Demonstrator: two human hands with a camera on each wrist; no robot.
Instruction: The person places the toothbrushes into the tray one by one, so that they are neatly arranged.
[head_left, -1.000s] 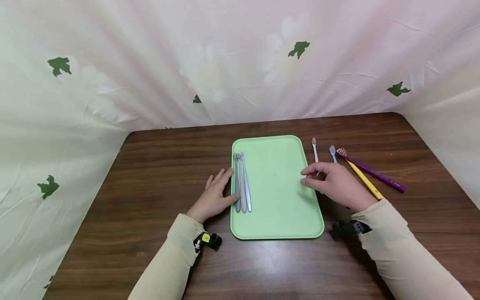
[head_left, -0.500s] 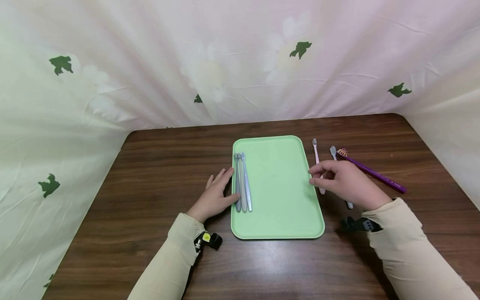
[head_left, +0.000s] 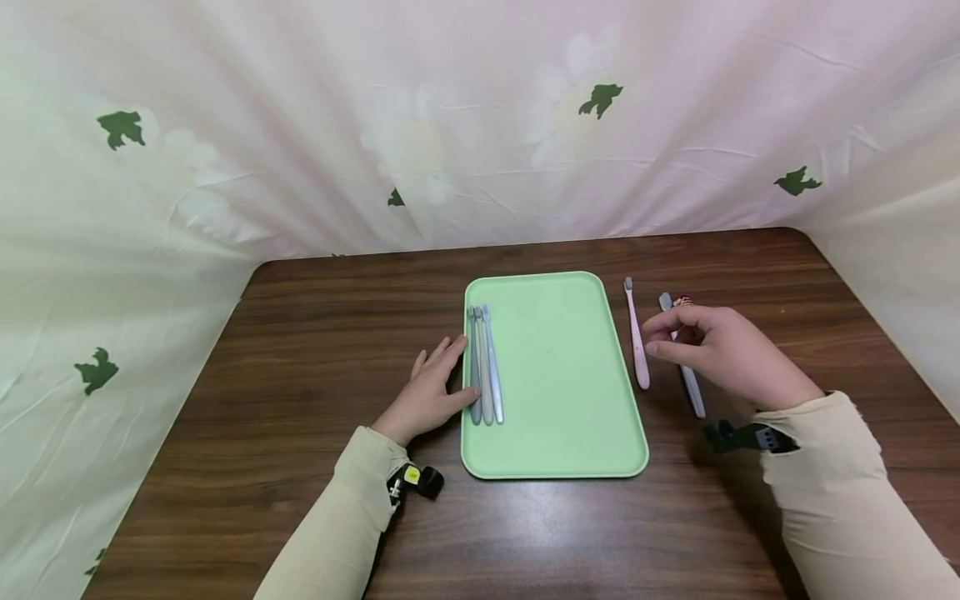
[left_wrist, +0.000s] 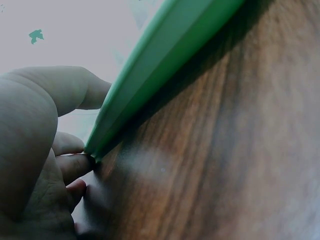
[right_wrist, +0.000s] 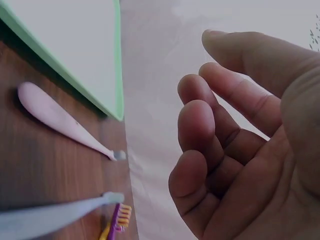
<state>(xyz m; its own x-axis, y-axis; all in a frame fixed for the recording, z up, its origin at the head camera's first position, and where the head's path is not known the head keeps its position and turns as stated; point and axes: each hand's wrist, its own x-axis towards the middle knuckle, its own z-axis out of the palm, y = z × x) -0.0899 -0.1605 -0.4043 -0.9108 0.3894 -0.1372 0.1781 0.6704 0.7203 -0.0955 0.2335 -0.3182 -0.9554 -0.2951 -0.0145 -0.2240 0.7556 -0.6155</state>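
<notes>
My right hand (head_left: 716, 346), fingers half-curled and empty, hid most of the purple toothbrush (right_wrist: 114, 222); it had shifted right, baring the pink toothbrush (head_left: 638, 346) beside the green tray (head_left: 562, 400), which my straight-fingered left hand (head_left: 427, 396) touched.

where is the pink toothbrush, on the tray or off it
Off: the pink toothbrush lies on the table, a gap showing between it and the green tray.

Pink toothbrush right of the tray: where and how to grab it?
I'd pinch the pink toothbrush across the thick near half of its handle, from above and slightly right. It lies on the table with its head pointing away; the tray rim runs close along its left.
</notes>
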